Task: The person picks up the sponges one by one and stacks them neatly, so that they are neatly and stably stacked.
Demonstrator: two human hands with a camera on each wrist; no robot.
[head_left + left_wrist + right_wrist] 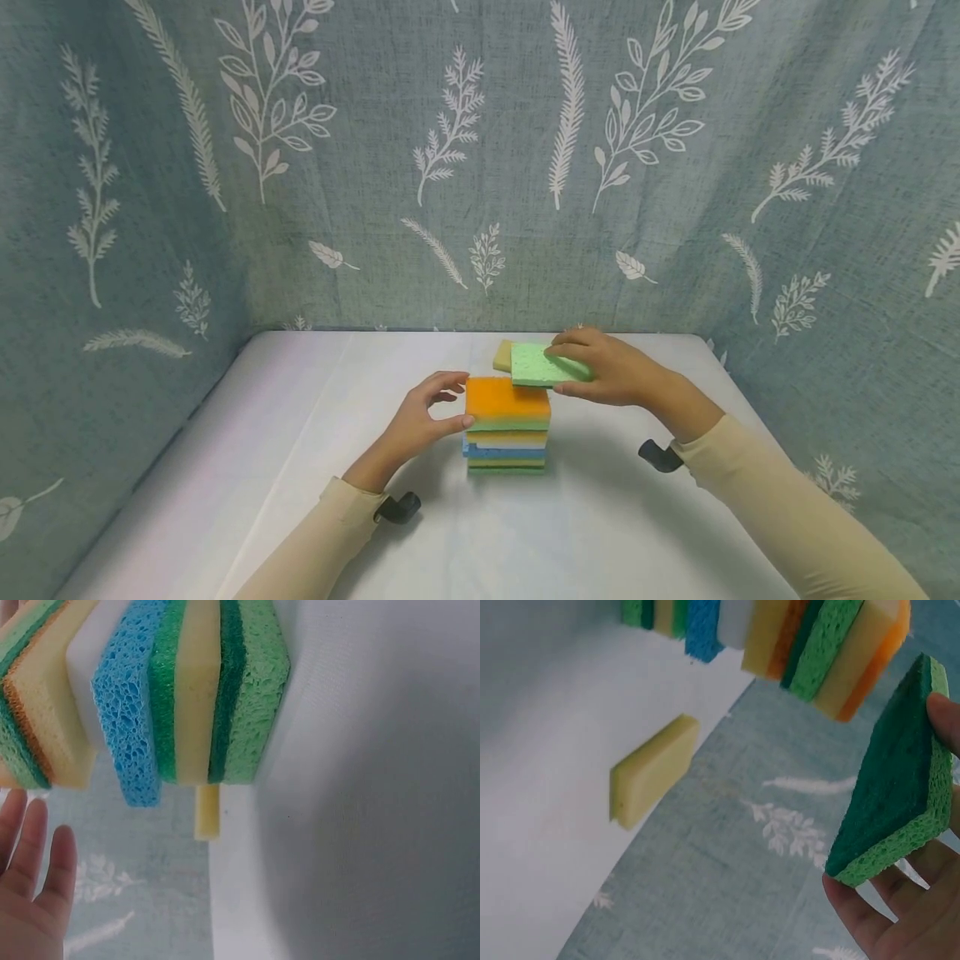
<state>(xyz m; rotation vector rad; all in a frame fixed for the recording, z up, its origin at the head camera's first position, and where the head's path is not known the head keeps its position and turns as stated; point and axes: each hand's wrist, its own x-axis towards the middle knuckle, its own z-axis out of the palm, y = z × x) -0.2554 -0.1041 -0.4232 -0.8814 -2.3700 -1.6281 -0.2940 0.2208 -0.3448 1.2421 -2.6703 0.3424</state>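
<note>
A stack of sponges rises from the table, topped by an orange-faced sponge (pixel 506 400); a blue sponge (pixel 127 712) juts out lower down. My right hand (pixel 615 371) holds a green sponge (pixel 534 367) by its edges, above the stack's back right corner. Its dark green scouring side (pixel 892 772) faces down. At the stack's left, my left hand (pixel 420 425) has its thumb by the orange-faced sponge's front corner and its fingers by the back corner. In the left wrist view these fingers (pixel 56 870) look fairly straight; whether they touch the sponges is unclear.
Behind the stack lies a single yellow sponge (pixel 656 772) near the far edge of the white table (pixel 322 467). A grey-green curtain (pixel 480 167) with white leaf prints hangs behind and on both sides.
</note>
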